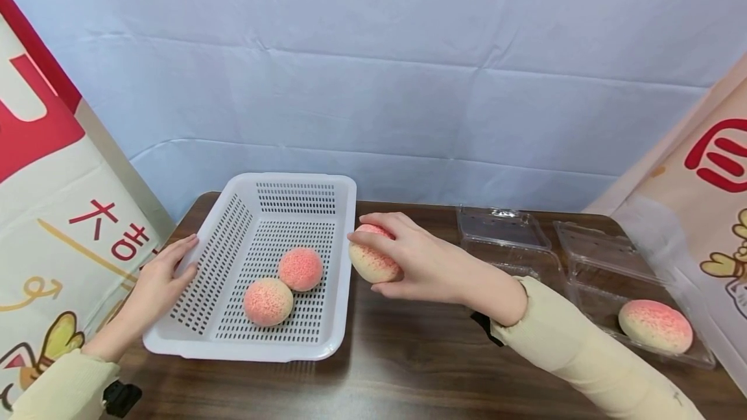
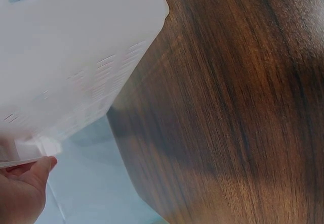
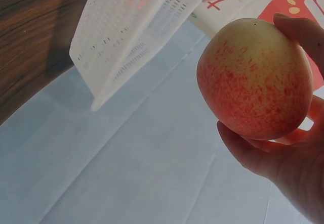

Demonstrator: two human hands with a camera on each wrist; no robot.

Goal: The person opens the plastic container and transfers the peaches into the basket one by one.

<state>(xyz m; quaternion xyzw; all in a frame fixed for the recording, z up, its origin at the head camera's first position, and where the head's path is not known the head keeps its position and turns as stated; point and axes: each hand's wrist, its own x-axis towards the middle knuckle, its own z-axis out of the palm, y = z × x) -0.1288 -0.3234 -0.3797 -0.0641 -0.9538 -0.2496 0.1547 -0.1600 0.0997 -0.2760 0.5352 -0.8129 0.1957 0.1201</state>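
A white perforated plastic basket (image 1: 337, 316) stands on the left part of the table with two pink-and-cream peaches in it, one peach (image 1: 300, 269) touching the other peach (image 1: 268, 302). At the basket's left rim, my left hand (image 1: 161, 285) grips the edge; the left wrist view catches its thumb (image 2: 43, 171) against the rim. My right hand (image 1: 417, 258) holds a third peach (image 1: 373, 261) just right of the basket's right rim. Seen from the right wrist, fingers and thumb wrap around that peach (image 3: 255, 82), its pale end upward.
Two clear plastic clamshell boxes with raised lids lie at the right, the nearer-left box (image 1: 504, 229) and the right box (image 1: 607, 251). Another peach (image 1: 655, 326) sits in the right box. A pale blue cloth (image 1: 373, 83) hangs behind the dark wooden table (image 1: 408, 361), with printed panels at both sides.
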